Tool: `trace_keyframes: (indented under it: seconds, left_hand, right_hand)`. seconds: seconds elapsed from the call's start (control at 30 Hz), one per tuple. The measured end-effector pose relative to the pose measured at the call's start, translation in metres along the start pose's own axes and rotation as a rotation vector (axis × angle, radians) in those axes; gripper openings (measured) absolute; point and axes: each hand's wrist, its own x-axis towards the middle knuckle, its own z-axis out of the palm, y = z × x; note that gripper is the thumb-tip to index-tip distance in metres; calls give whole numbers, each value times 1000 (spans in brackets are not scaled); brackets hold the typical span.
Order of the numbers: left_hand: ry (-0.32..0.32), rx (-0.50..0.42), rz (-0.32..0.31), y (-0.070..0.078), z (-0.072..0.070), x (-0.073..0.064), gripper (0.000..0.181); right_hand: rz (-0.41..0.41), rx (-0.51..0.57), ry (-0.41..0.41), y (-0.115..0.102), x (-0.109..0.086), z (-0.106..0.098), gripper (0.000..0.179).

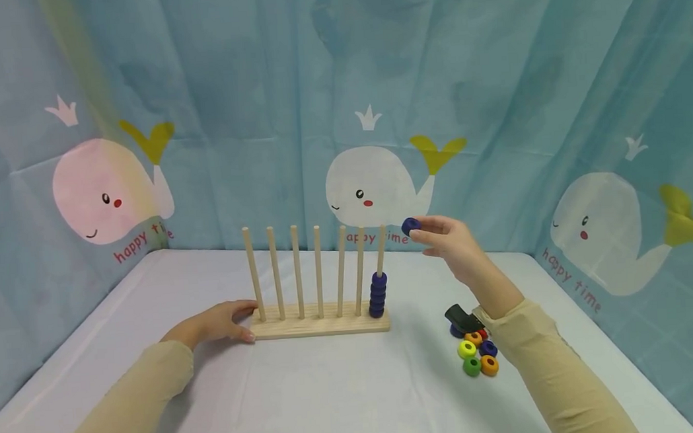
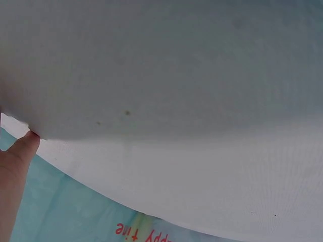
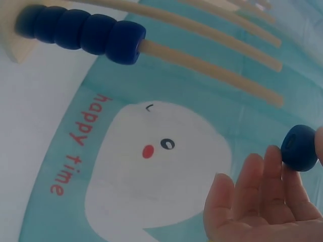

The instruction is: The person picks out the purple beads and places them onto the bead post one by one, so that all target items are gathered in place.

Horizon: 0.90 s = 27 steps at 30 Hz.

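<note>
A wooden rack (image 1: 320, 326) with several upright pegs stands on the table. Several dark blue beads (image 1: 378, 295) are stacked on its rightmost peg; the other pegs are bare. My left hand (image 1: 218, 322) holds the left end of the base, thumb at the front and fingers behind. In the head view my right hand (image 1: 452, 242) pinches a blue bead (image 1: 410, 226) between thumb and fingertips, beside the top of the rightmost peg. The right wrist view shows that bead (image 3: 299, 148) with its hole turned toward the peg tip (image 3: 275, 98), apart from it.
Loose beads in green (image 1: 471, 366), orange (image 1: 489, 365), yellow (image 1: 466, 349) and blue (image 1: 488, 348) lie on the table at the right, under my right forearm. A black wrist-camera piece (image 1: 463, 318) hangs above them. A blue whale-print curtain (image 1: 245, 117) surrounds the white table (image 1: 310, 397).
</note>
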Motion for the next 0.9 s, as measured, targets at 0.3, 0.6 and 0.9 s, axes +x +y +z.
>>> trace_keyframes:
  seconds: [0.3, 0.6, 0.9]
  left_hand:
    - [-2, 4, -4, 1, 1, -1, 83]
    - [-5, 3, -11, -1, 0, 2, 86]
    - [-11, -1, -24, 2, -1, 1, 85]
  right_hand:
    - [-15, 4, -2, -2, 4, 8, 44]
    - [1, 2, -2, -7, 11, 16, 43]
    - [2, -4, 5, -10, 14, 23, 38]
